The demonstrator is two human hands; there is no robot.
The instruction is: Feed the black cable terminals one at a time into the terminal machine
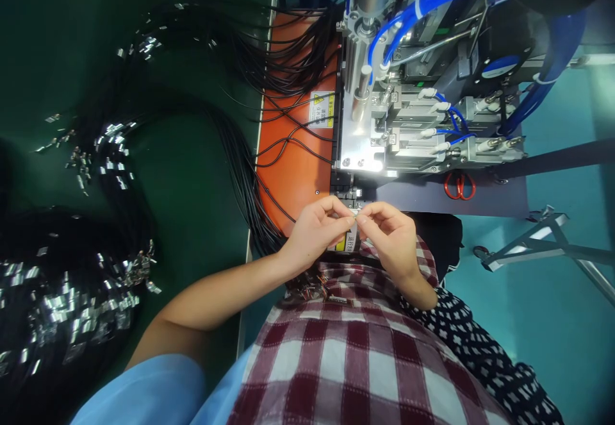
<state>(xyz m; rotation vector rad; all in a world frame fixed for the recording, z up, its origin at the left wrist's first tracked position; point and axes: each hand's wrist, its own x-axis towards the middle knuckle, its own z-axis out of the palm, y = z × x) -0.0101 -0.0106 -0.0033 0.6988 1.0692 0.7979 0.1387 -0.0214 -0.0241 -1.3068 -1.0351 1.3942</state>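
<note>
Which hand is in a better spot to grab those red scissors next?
Probably the right hand: it's nearer the red scissors, which lie off to the right. The left hand is farther away. Both seem to pinch a tiny piece, so the right would need to let go first.

left side dim | white glare on metal plate (356, 146) | connectors (72, 313) glinting, slightly blurred

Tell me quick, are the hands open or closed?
Left hand: pinched closed; anything held is too small to tell.
Right hand: pinched closed too; can't tell what it holds.
</note>
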